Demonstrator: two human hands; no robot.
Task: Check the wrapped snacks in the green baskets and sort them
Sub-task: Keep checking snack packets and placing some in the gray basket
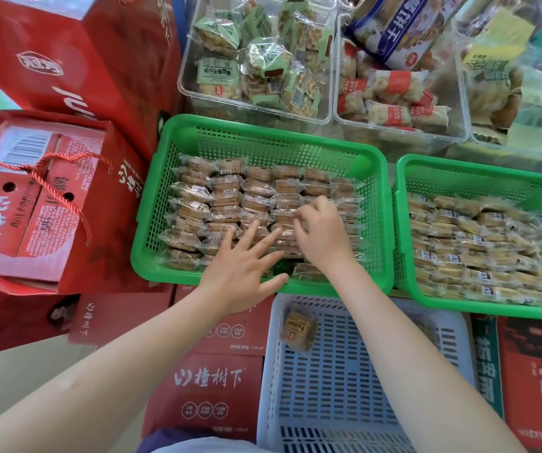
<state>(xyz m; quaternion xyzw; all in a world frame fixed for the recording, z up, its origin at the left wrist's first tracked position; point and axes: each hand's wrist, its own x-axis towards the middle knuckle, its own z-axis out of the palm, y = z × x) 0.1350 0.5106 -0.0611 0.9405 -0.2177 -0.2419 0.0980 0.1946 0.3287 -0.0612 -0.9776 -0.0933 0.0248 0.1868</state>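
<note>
– Fingers splayed on my left hand [246, 259], steadying the snack rows [230, 204] in the near green basket [374, 204]; right hand [320, 232] curls onto one packet.
– Obstacles?
– Packed tight, so lift straight. White crate [361, 387] nearest holds one packet [297, 328]; second green basket [478, 181] beside, clear tubs [191, 80] beyond.

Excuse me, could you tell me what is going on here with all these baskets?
A person is going through wrapped snacks in the left green basket. The left hand lies open, fingers spread over the packets, while the right hand curls its fingers onto a packet among the rows. A second green basket sits full beside it. One packet lies in the white basket below.
</note>
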